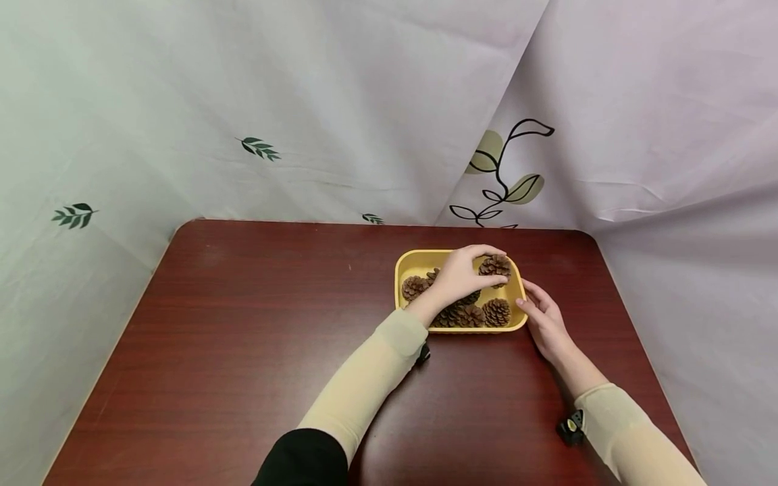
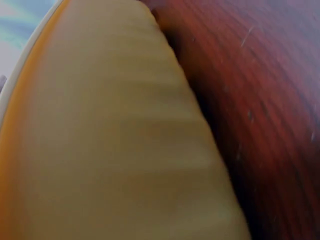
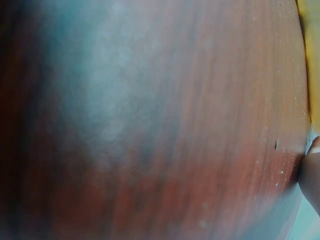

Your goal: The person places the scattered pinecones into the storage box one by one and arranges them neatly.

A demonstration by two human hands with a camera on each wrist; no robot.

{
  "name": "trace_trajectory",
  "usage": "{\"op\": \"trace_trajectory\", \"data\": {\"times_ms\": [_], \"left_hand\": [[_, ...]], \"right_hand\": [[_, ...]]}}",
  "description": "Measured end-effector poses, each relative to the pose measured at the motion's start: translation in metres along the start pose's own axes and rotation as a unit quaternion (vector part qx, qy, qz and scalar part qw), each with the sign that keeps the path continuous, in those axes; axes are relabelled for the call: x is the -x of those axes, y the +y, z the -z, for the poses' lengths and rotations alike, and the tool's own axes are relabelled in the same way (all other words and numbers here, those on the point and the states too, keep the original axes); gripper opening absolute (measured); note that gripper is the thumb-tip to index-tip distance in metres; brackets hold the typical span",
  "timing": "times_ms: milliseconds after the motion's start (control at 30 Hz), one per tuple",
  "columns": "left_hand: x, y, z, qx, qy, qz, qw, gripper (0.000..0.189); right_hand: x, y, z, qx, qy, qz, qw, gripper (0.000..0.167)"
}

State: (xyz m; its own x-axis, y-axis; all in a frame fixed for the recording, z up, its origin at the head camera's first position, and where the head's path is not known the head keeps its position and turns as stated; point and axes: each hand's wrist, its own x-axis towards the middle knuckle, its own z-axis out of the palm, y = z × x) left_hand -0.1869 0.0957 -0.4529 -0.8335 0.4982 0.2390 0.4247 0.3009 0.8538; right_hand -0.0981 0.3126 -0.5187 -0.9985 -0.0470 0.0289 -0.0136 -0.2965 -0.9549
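A yellow rectangular basket [image 1: 446, 330] with several brown pine cones stands toward the table's back right. My left hand [image 1: 457, 275] reaches over it from the front. Its thumb and fingers hold a pine cone [image 1: 495, 265] near the basket's back right corner. Below that cone, another pine cone [image 1: 497, 312] sits in the front right corner; more lie at the left and front, partly hidden by the left hand. My right hand [image 1: 547, 327] holds the right end, thumb on the rim. The basket's yellow wall [image 2: 110, 125] fills much of the left wrist view.
The dark red-brown wooden table [image 1: 243, 324] extends to the left and front of the basket. Pale cloth [image 1: 334, 101] with leaf prints hangs behind and beside the table. In the right wrist view, blurred tabletop [image 3: 200, 100] takes up most of the picture.
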Motion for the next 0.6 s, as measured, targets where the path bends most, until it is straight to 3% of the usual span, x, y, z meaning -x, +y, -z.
{"op": "trace_trajectory", "data": {"times_ms": [367, 600], "left_hand": [[-0.003, -0.004, -0.017, -0.071, 0.006, 0.036, 0.9968, 0.042], [-0.003, -0.005, -0.02, -0.099, -0.034, 0.028, 0.9941, 0.041]], "right_hand": [[0.0, -0.001, 0.0, -0.002, -0.005, 0.003, 1.0, 0.044], [0.0, -0.001, -0.001, -0.002, -0.008, 0.002, 1.0, 0.046]]}}
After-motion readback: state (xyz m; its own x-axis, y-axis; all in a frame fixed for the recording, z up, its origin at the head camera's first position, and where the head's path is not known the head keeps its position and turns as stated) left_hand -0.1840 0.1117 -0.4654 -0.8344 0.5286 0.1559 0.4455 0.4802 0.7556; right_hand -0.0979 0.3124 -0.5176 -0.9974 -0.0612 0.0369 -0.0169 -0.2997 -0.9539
